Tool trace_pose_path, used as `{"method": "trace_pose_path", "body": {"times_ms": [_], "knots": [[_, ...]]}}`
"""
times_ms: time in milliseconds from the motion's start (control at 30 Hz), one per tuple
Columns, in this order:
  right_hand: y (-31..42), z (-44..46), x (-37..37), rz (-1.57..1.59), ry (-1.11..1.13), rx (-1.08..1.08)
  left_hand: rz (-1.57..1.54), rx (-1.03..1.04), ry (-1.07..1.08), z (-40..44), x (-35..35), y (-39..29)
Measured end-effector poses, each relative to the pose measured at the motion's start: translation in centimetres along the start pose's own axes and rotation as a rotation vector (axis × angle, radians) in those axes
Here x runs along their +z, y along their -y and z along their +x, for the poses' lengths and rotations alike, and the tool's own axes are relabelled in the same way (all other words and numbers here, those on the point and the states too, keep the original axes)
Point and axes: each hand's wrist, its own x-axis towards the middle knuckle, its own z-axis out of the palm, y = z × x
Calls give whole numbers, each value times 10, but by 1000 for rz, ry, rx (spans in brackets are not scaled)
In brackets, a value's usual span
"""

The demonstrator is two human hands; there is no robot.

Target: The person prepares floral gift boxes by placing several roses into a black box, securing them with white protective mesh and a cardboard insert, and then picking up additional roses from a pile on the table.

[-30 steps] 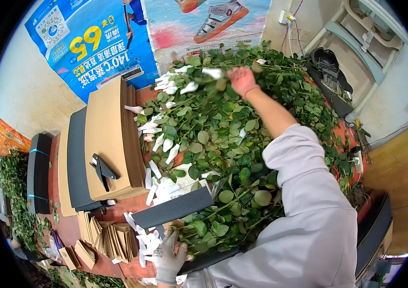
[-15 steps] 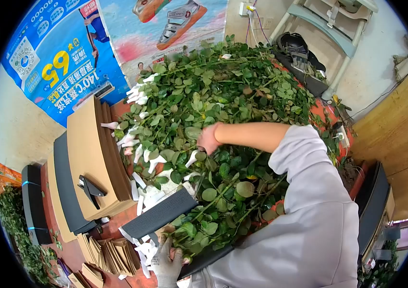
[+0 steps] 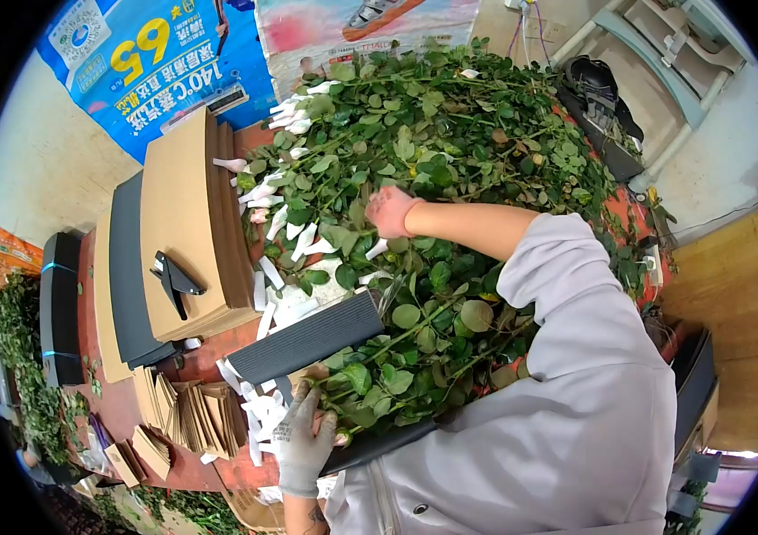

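My right hand [image 3: 390, 212], in a pink glove, is closed among the leafy stems of a big heap of roses [image 3: 450, 134]; what its fingers grip is hidden. Just below it lies a rose head in a white sleeve [image 3: 377, 249]. My left hand [image 3: 303, 443], in a pale grey glove, rests at the near end of the heap with thumb and fingers apart. Its fingertips touch a small brown cardboard piece [image 3: 311, 374] beside cut stems. A pinkish rose bud [image 3: 341, 439] shows by the thumb. Between the hands lies a black corrugated sheet [image 3: 307, 339].
On the left stand stacked brown cardboard sheets [image 3: 178, 232] with a black stapler [image 3: 176, 283] on top. Nearer are folded cardboard pieces [image 3: 187, 410] and loose white sleeves [image 3: 263, 412]. A pale high chair [image 3: 655, 71] stands behind at right. Posters [image 3: 165, 71] cover the wall.
The view has shifted, so the table appears higher and more to the right. My right hand stays over the heap near the same sleeved rose. My left hand shows more fully, its thumb apart.
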Motion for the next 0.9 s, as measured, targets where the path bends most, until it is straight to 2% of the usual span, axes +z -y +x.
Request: {"method": "trace_pose_path", "body": {"times_ms": [33,133,200,267,300,333,367,400,433,467,500,533,567,600,633,667,700,767,800,833,867,900], "knots": [[0,-5,-15,10,184,-71,-10,-10,17,1,-1,-3],[-14,10,-4,-53,191,-52,27,6,12,0,-6,-4],[-37,4,-1,-117,-32,14,115,93,13,-1,-7,-2],[-63,-31,-50,-102,-294,167,134,115,-14,-5,-11,1],[-89,-43,-73,-1,-352,232,90,201,-110,-6,-17,-1],[-125,-51,-70,-167,-670,265,37,290,-198,-6,-20,-2],[-147,-79,-95,-250,-770,378,43,392,-277,-7,-22,7],[-169,-108,-120,-319,-864,498,120,374,-294,-8,-34,-9],[-187,-142,-155,-126,-1031,536,96,354,-292,-9,-36,-9],[-208,-169,-171,-94,-1168,647,76,327,-292,-10,-36,-7],[-235,-197,-189,-96,-991,942,58,336,-281,-11,-35,-6],[-198,-229,-222,24,-1371,682,78,349,-236,-10,-35,-6],[-161,-255,-243,-59,-1360,521,103,353,-199,-12,-36,-5],[-125,-272,-254,-113,-1341,347,166,464,-218,-11,-35,-3],[-87,-278,-264,216,-1222,327,290,517,-222,-7,-31,1],[-43,-284,-269,288,-1084,208,350,507,-192,-10,-28,0],[-73,-284,-225,-322,-1043,215,371,503,-138,-10,-24,3],[30,-271,-205,-192,-886,-205,372,435,-21,-6,-9,21],[65,-261,-185,-338,-807,-193,405,417,40,-6,-7,20],[96,-247,-171,-304,-557,-99,385,327,115,-7,-9,16],[113,-225,-141,-335,-670,-120,365,244,190,-7,-10,11],[114,-232,-142,-340,-667,-94,373,268,196,-9,-12,12]]}}
